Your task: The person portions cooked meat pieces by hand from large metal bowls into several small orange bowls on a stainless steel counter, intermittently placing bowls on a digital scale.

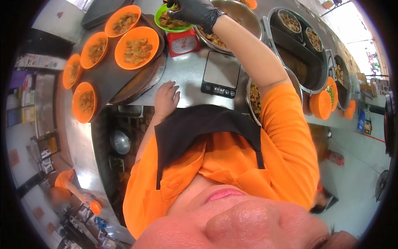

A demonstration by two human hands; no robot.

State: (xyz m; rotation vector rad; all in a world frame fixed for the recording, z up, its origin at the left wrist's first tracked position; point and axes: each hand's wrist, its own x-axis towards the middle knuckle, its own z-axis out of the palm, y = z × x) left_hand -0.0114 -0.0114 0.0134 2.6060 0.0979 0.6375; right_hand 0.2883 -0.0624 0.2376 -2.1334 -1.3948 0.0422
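My right hand point(199, 12), in a black glove, reaches over a green bowl point(161, 19) of cooked meat pieces, its fingers at the food; whether they grip a piece cannot be told. The bowl sits on a red scale point(183, 43). Bare and empty, my left hand point(167, 96) rests near the front edge of the steel counter point(186, 77). A flat digital scale point(221, 70) lies to its right. Beyond it, partly under my right forearm, is a large steel bowl point(253, 21) of food pieces. Several orange bowls of food, one of them nearest point(136, 48), stand at left.
A steel basin point(321, 70) with smaller food containers stands at right. Beside it are stacked orange bowls point(320, 104). Another steel bowl point(248, 102) of food is partly behind my right sleeve. A dark tray point(102, 15) lies far left. Another person point(65, 182) holds an orange bowl at lower left.
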